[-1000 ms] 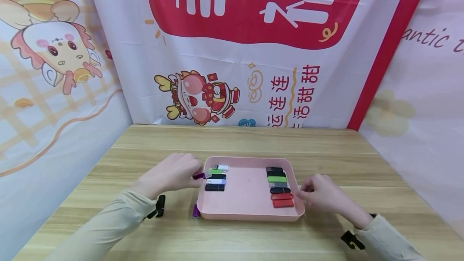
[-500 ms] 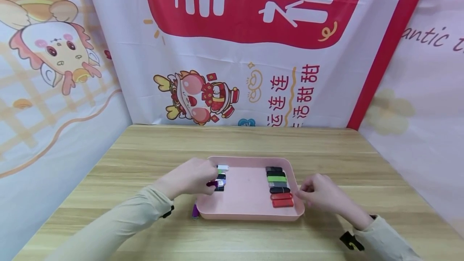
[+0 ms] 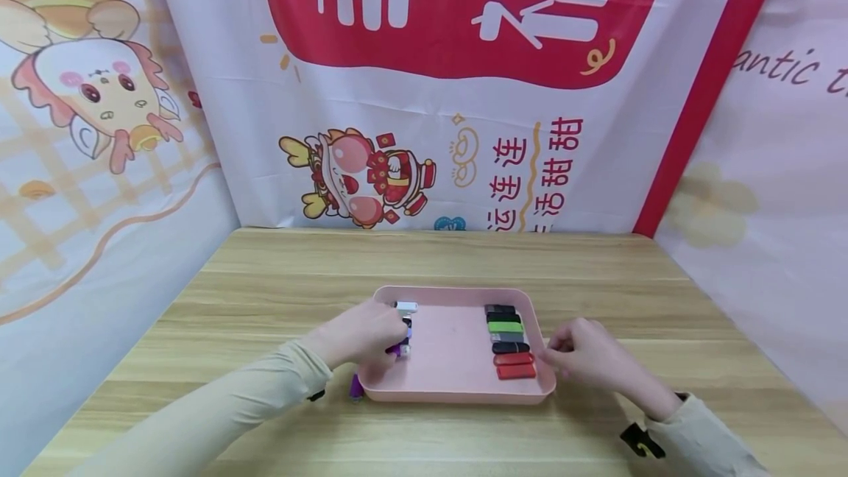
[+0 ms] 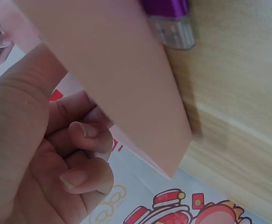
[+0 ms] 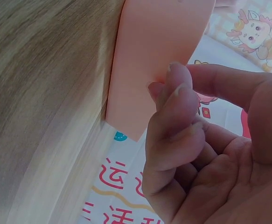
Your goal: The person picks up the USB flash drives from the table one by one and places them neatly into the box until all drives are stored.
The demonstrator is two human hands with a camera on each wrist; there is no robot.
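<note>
The pink tray [image 3: 457,381] sits near the middle of the wooden tabletop [image 3: 596,271], and most of the sorting looks done. Along its 3 o'clock side lies a neat column of seven flash drives [image 3: 506,339], black and green at the far end, red nearest the person. At the 9 o'clock side a second column [image 3: 405,319] is partly hidden by the left hand [image 3: 361,333], whose fingers are curled and pinching a purple drive [image 3: 400,349] just above the tray floor at the near end of that column; it seems not yet let go, though the hand blocks a clear look. One more purple drive with a clear cap [image 3: 357,386] lies on the tabletop, just outside the tray's 7 o'clock corner, so by my judgement at least that piece is left to bring in.

The right hand [image 3: 586,359] rests at the tray's 3 o'clock edge, fingers curled together with their tips against the outer wall, holding no drive.
</note>
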